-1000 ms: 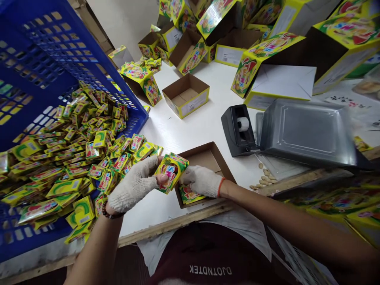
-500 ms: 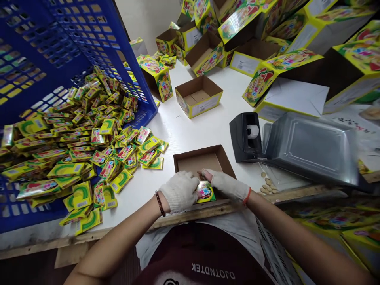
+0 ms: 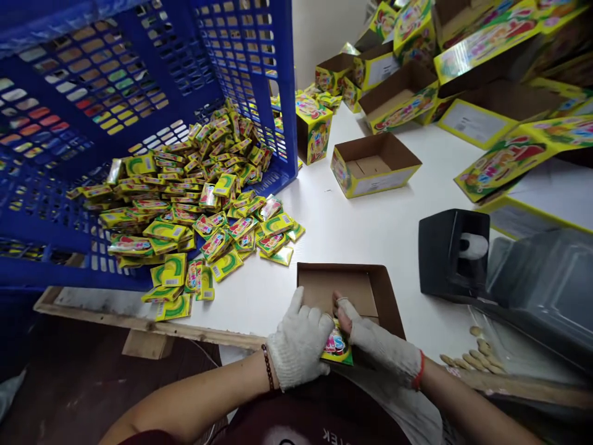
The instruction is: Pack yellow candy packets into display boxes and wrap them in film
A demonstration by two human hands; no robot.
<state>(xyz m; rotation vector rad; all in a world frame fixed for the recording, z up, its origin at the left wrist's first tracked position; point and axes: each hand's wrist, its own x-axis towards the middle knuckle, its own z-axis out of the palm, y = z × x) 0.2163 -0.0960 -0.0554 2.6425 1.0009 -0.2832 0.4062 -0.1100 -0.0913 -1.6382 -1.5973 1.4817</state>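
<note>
Both my hands wear white knit gloves and meet at the near end of a shallow brown cardboard box (image 3: 370,290) at the table's front edge. My left hand (image 3: 300,341) lies curled over a stack of yellow sachets (image 3: 338,347) inside the box. My right hand (image 3: 370,337) presses on the same stack from the right, fingers closed against it. To the left, a heap of yellow-green sachets (image 3: 208,204) spills out of a tipped blue plastic crate (image 3: 115,93) onto the white table (image 3: 361,228).
A black tape dispenser (image 3: 451,253) and a grey metal tray (image 3: 546,290) stand to the right. Open yellow cartons (image 3: 375,164) crowd the back and right of the table. Several pale seeds (image 3: 472,358) lie near the wooden table edge (image 3: 152,324).
One second ago both hands held the sachet stack up above the box. They lowered it into the box's near end and still press on it. The camera has swung left.
</note>
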